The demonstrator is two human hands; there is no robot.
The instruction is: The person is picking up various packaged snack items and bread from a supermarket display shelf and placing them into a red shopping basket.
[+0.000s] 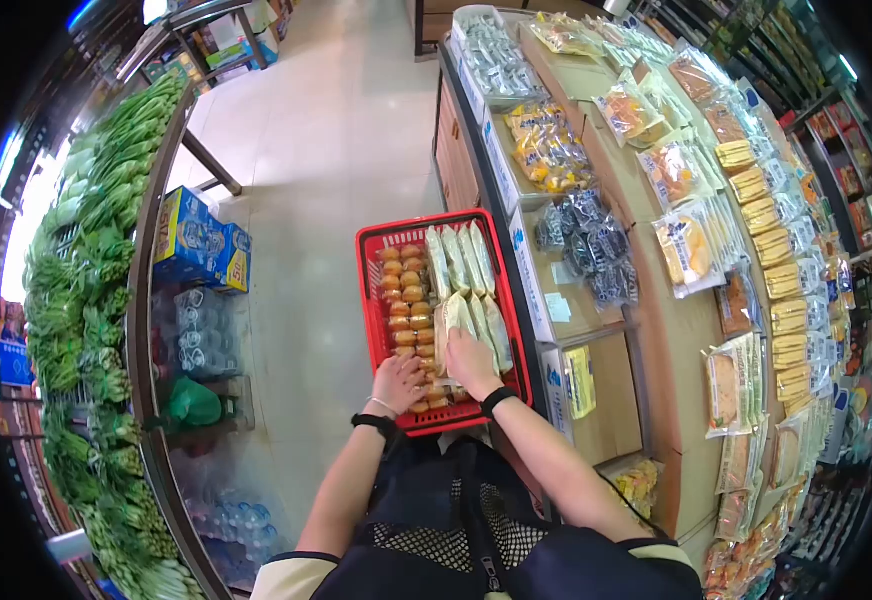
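A red shopping basket (365, 310) stands in front of my body. Packs of small round brown buns (402, 285) fill its left part, and upright packs of sliced bread (453, 260) in clear wrap stand in rows on its right. My right hand (472, 367) grips the top of a wrapped bread pack (446, 325) in the nearer row; its fingertips are partly hidden. Over the near end of the buns, my left hand (398, 384) lies with its fingers apart and nothing visible in it. Both wrists wear dark bands.
Along the right runs a display stand with boxes of wrapped snacks (596, 245) and rows of packaged bread (691, 245). Leafy greens (86, 300) cover a rack at the left, above blue cartons (201, 240) and bottle packs (208, 335). A tiled aisle floor (306, 150) stretches ahead.
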